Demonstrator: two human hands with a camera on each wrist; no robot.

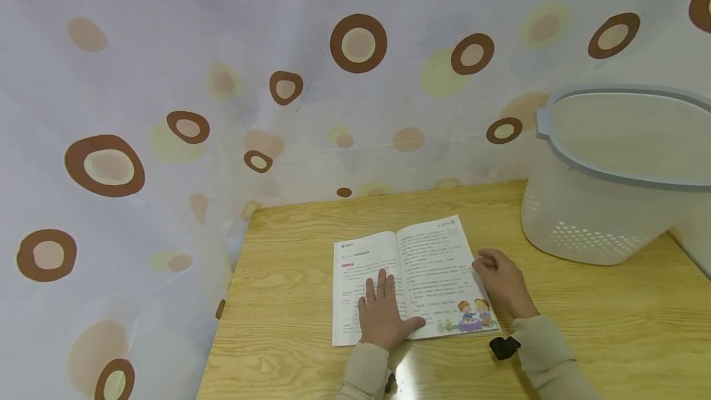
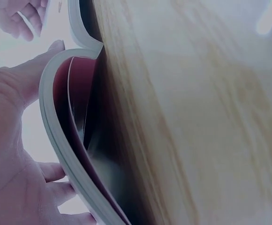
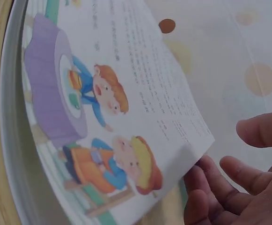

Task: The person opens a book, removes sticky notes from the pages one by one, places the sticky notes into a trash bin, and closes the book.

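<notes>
A book [image 1: 439,264] lies spread on the wooden table, with printed text on both pages and a cartoon of two children at a purple table [image 3: 56,79] in the right page's lower corner. My left hand [image 1: 382,313] rests on the left page, fingers spread and thumb toward the gutter. From the left wrist, the book's lower edge [image 2: 56,122] shows its pages arched up near the spine. My right hand [image 1: 502,279] is at the right page's outer edge. In the right wrist view its thumb stands apart from the loosely bent fingers [image 3: 241,174], with nothing pinched between them.
A white plastic basket [image 1: 589,221] with a grey-blue rim stands at the table's back right. Behind the wooden table [image 1: 289,252] hangs a pale sheet [image 1: 311,159] with brown ring patterns, which also runs along the left side. Dark straps or devices sit at both wrists.
</notes>
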